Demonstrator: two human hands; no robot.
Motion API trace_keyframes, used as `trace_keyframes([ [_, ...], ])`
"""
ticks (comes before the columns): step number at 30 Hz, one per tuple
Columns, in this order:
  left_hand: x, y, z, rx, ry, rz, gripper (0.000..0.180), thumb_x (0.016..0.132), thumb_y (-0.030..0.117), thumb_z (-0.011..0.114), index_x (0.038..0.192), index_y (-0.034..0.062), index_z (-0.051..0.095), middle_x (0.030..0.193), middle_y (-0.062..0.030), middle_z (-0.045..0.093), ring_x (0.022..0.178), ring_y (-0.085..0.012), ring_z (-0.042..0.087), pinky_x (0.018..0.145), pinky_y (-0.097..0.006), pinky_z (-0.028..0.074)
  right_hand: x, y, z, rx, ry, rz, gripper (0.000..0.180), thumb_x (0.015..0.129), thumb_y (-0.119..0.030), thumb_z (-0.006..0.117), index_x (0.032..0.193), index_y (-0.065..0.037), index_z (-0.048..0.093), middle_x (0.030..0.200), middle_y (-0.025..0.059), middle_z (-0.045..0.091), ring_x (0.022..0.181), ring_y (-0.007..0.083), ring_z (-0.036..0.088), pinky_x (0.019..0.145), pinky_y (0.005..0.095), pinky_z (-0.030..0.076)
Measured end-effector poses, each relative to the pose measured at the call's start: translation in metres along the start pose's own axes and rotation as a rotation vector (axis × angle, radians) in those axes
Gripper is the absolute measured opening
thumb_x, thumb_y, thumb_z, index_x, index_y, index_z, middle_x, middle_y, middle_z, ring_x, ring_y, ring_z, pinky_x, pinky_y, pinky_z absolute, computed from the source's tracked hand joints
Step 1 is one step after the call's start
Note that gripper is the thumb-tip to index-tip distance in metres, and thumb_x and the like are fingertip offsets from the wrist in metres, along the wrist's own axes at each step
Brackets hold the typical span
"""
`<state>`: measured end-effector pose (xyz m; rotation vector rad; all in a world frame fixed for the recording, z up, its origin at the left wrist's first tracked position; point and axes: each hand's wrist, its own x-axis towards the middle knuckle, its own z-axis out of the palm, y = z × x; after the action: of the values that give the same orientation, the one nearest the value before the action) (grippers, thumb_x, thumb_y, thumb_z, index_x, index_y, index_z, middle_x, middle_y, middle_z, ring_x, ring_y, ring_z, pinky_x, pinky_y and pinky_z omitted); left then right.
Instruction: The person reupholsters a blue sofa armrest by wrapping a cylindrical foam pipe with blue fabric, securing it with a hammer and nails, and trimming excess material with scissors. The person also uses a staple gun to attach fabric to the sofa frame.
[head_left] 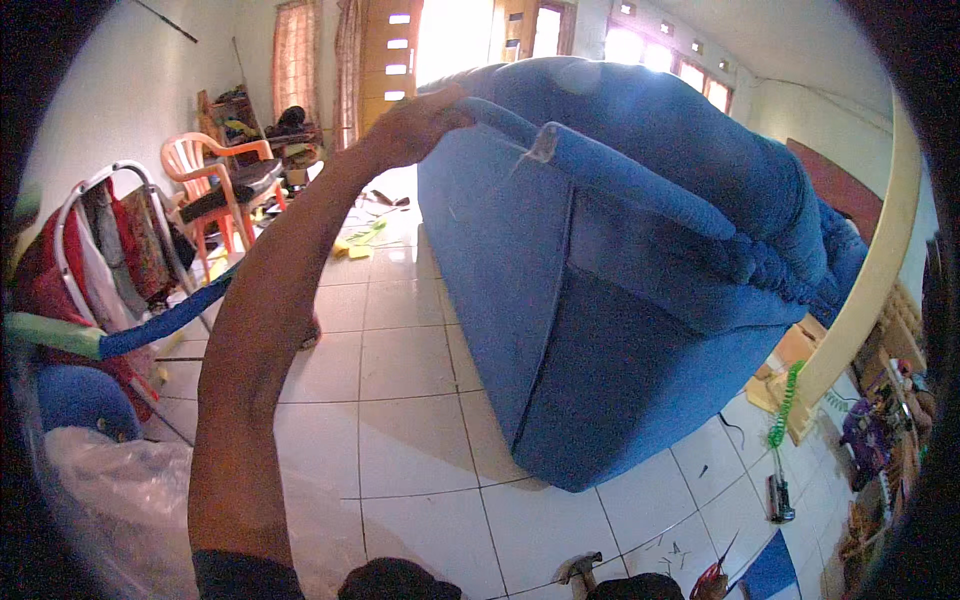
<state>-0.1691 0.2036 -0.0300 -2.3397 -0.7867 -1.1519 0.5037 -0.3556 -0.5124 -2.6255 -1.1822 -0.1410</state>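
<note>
Sofa (pixel 620 260) is held at the top edge by the left hand (pixel 422 125), fingers (pixel 455 112) curled over the blue fabric (pixel 500 119), and it's plonked on white tiles (pixel 408 430), with a hammer (pixel 580 568) seen on the near side, a green hose (pixel 786 410) off right and an orange chair (pixel 192 170) back left.

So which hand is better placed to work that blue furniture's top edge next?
Probably your left hand: it's up at the edge of the blue furniture, while your right hand isn't in view.

bright windows (pixel 640 48), white tiled floor (pixel 410 430)
</note>
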Motion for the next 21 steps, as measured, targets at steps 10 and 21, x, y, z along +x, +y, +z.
trace_keyframes([
  [10, 0.020, -0.018, 0.066, -0.340, -0.154, -0.014, 0.040, 0.102, 0.040, 0.059, 0.125, 0.0082, 0.067, 0.108, -0.0180, 0.071, 0.097, -0.0323, 0.068, 0.089, -0.049, 0.049, -0.005, -0.417, -0.211, 0.439, -0.273, -0.722, 0.057, 0.079, -0.048, 0.083, 0.112, -0.006, 0.062, 0.098, 0.0183, 0.066, 0.091, 0.0397, 0.068, 0.081, 0.0484, 0.054],
  [21, -0.053, 0.018, 0.004, -0.479, -0.467, -0.412, 0.051, 0.094, 0.055, 0.065, 0.104, 0.0063, 0.077, 0.071, -0.0061, 0.062, 0.065, -0.0175, 0.059, 0.061, -0.039, 0.049, 0.032, -0.669, -0.215, 1.083, -0.332, -0.584, 0.074, 0.090, -0.074, 0.060, 0.113, -0.004, 0.054, 0.087, 0.0065, 0.053, 0.077, 0.0205, 0.055, 0.066, 0.0364, 0.045],
])
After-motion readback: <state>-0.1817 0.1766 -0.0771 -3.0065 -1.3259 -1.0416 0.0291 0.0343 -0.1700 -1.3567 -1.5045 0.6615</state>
